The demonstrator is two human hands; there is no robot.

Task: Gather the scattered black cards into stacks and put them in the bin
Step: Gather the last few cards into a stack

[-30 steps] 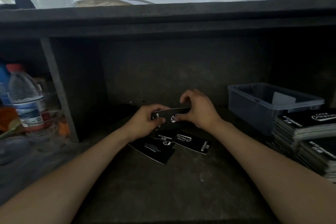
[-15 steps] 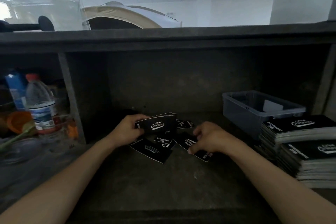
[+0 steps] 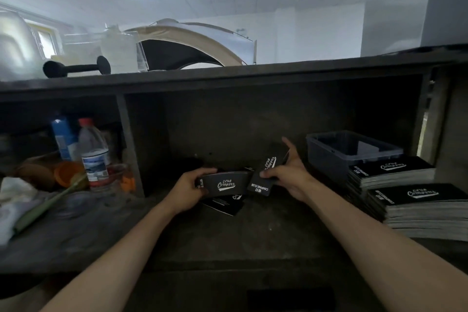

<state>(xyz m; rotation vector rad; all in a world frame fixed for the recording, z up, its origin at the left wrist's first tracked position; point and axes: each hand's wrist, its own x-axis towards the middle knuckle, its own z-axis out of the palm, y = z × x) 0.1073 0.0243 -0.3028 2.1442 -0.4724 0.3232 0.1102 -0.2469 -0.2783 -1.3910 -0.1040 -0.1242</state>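
Black paper cards with white script lettering [image 3: 225, 183], a small sheaf, gripped in the left hand [image 3: 186, 191], thumb on top and fingers curled beneath, held just above the dark wooden shelf floor [image 3: 228, 243]. One more black card [image 3: 263, 177] pinched in the right hand [image 3: 288, 175], thumb clamped on its near end, turned crosswise and meeting the sheaf's right edge. A few loose black cards [image 3: 224, 206] lying flat beneath the left hand. Grey translucent plastic bin [image 3: 326, 159] off to the right, just behind two tall piles of like cards [image 3: 405, 175].

Step in hand, by the look of it: adding the right-hand card to the sheaf. To do it well: rotate the card to match the sheaf's long edge, slide it on top rather than dropping it, ease the left thumb only enough to admit it, then clamp down again. Tap the edges square against the shelf before reaching for the loose ones. Probably slippery faces, so no slackening of the grip mid-transfer.
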